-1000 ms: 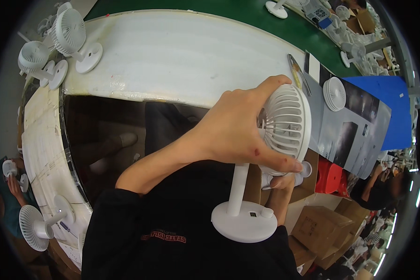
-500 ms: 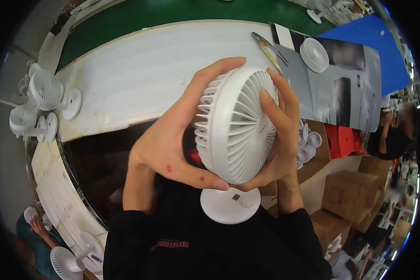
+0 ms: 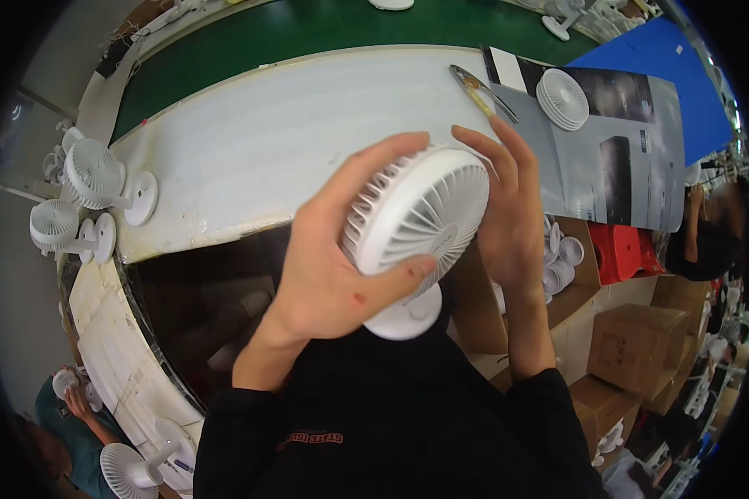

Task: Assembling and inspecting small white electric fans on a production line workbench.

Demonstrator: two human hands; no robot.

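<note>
A white desk fan [image 3: 445, 208] is tilted in front of my chest, its ribbed front grille facing right and up. Its round white base [image 3: 404, 323] shows below the head. My left hand [image 3: 329, 262] grips the fan head from the left, with the thumb across the front grille and the fingers over the top rim. On the other side, my right hand [image 3: 512, 212] has its fingers stretched out and apart beside the grille's right edge. Whether its palm touches the rim I cannot tell.
Pliers [image 3: 483, 93] and stacked white grilles [image 3: 563, 100] lie beyond my hands, the grilles on a grey printed sheet [image 3: 558, 158]. White fans [image 3: 93, 173] stand left. A carton of white parts [image 3: 562, 266] and a red stool [image 3: 614, 251] are right. Another person [image 3: 79, 432] works lower left.
The fan has tilted and its base has moved up. My left thumb has moved from the lower rim onto the front grille. My right hand's fingers have come off the grille and spread.
</note>
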